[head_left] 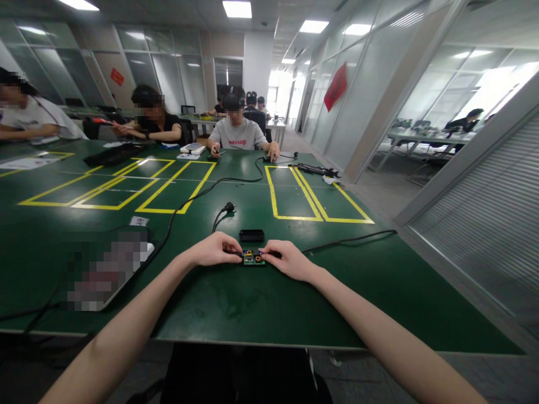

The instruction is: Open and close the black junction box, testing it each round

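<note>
A small green circuit board [255, 261] with copper-coloured coils lies in front of me, level with the table. At its left end my left hand [216, 249] pinches a black cable, fingers closed against the board's edge. My right hand [289, 259] pinches a black cable [349, 241] at the board's right end, and this cable runs off to the right. Just beyond the board sits an open black plastic casing half [251, 235]. A black power plug [228, 207] lies farther away, its cord passing behind my left hand. The fingertips partly hide both cable ends.
The green table [269, 314] bears yellow tape outlines [295, 217]. A long black cord [172, 216] crosses it on the left, beside a blurred white-edged device [109, 269]. Across the table a person [236, 132] handles small parts. Black tripod-like gear [315, 170] lies at the far right.
</note>
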`<state>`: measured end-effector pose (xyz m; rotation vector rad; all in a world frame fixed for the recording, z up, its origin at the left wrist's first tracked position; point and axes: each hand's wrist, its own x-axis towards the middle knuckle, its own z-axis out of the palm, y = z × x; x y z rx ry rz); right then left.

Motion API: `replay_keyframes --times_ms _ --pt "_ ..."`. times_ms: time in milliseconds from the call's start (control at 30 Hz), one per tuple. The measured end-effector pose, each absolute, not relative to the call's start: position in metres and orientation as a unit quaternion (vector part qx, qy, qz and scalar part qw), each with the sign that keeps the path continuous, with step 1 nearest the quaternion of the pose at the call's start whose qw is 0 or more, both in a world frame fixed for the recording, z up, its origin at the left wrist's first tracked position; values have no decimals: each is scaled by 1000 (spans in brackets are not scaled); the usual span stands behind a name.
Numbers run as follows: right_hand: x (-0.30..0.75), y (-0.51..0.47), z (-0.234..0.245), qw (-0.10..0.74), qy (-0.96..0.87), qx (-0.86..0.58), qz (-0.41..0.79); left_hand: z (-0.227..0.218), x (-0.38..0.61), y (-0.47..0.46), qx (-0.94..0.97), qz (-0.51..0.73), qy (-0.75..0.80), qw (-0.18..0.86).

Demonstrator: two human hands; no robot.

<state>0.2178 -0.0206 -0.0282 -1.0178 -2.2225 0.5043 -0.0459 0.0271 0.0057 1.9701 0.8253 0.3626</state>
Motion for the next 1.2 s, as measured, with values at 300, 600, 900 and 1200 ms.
replay_keyframes --times_ms 300,600,900,1200 --pt "213 -20 -29 315 -837 -428 133 5 -43 28 838 171 362 370" --pt "213 -23 -29 316 -857 -400 78 7 -42 28 828 177 370 383" --pt "207 -30 -30 302 -861 -406 49 8 -42 26 823 156 384 387" --pt "203 -24 -28 386 -793 -430 194 1 -39 26 849 179 398 297"
